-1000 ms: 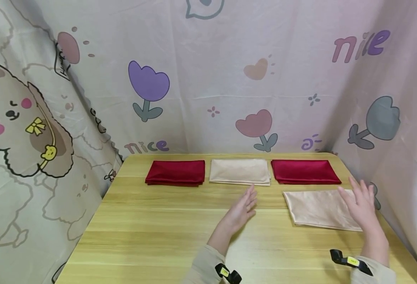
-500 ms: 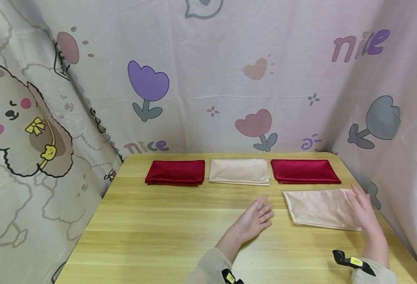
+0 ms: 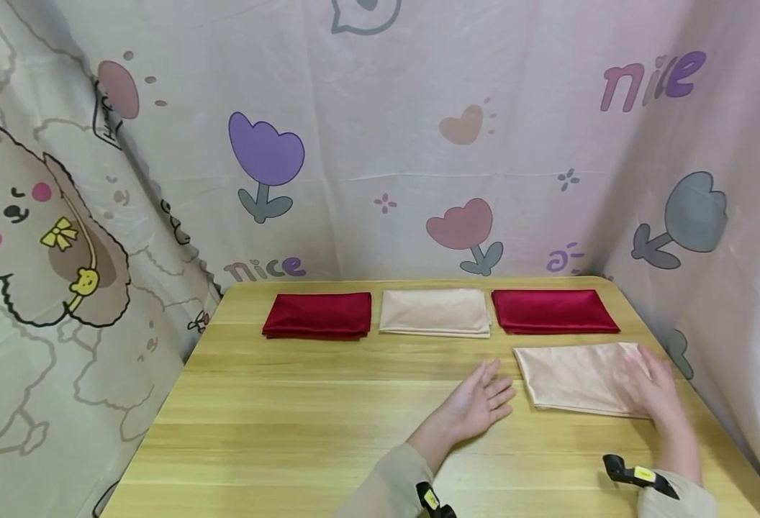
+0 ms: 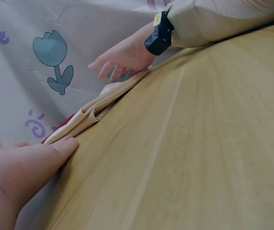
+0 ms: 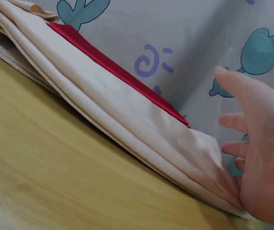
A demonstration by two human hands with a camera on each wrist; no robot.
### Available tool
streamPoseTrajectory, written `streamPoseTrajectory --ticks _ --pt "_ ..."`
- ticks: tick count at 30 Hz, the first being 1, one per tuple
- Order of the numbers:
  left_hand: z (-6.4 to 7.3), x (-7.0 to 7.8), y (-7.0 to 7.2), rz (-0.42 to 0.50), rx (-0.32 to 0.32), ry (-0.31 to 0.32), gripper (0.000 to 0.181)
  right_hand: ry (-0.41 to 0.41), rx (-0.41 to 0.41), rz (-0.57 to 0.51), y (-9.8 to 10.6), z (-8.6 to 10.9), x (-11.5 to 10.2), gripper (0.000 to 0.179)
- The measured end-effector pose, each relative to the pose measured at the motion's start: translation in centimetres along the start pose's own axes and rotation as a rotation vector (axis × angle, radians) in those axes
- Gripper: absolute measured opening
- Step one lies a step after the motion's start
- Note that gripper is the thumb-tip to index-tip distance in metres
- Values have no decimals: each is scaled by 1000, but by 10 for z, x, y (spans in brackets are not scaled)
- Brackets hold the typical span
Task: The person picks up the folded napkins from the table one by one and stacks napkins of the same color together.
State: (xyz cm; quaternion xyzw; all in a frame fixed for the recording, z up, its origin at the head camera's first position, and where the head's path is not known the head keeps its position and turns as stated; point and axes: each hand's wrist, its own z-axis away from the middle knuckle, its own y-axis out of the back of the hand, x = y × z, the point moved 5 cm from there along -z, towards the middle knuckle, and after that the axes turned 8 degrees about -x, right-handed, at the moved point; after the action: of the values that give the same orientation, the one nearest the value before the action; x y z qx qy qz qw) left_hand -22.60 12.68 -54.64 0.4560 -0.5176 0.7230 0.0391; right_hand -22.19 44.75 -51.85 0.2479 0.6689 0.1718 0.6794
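A folded beige satin cloth [image 3: 574, 380] lies on the right side of the table, its layered folds showing along the near edge in the right wrist view. At its right end is my right hand [image 3: 661, 392], with slightly bent fingers by the short edge; the right wrist view shows the thumb [image 5: 242, 86] raised and nothing pinched. My left hand [image 3: 473, 406] lies with its palm turned up and fingers extended, just left of the same cloth and apart from it in the head view.
Along the table's [image 3: 257, 417] back edge lie a folded red cloth [image 3: 318, 315], a beige one [image 3: 435, 313] and a second red one [image 3: 555, 311] in a row. Printed curtains [image 3: 367, 144] hang behind and at both sides. Each sleeve carries a black wrist camera [image 3: 639, 475].
My left hand has moved right, toward the beige cloth, turning its palm up. My right hand has come down to the cloth's right end. The cloths look unmoved.
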Motion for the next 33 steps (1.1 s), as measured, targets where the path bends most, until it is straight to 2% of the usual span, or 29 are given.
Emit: streamPoseTrajectory --ticks 6,12,20,26,31,33 --pt "-16 0 2 53 21 6 78 -127 -26 118 -1 -1 10 84" --pt "-31 -1 -2 10 50 25 79 -198 -19 214 0 0 12 86" --pt "-44 -5 -14 -22 106 47 84 -379 8 338 8 8 16 79" --pt "-52 -5 -19 -43 150 54 75 -384 42 341 11 8 15 78" --pt "-58 -6 -23 -122 123 62 66 -368 75 328 12 6 16 76" --pt "-61 -7 -24 -188 109 65 62 -366 78 307 12 6 18 76"
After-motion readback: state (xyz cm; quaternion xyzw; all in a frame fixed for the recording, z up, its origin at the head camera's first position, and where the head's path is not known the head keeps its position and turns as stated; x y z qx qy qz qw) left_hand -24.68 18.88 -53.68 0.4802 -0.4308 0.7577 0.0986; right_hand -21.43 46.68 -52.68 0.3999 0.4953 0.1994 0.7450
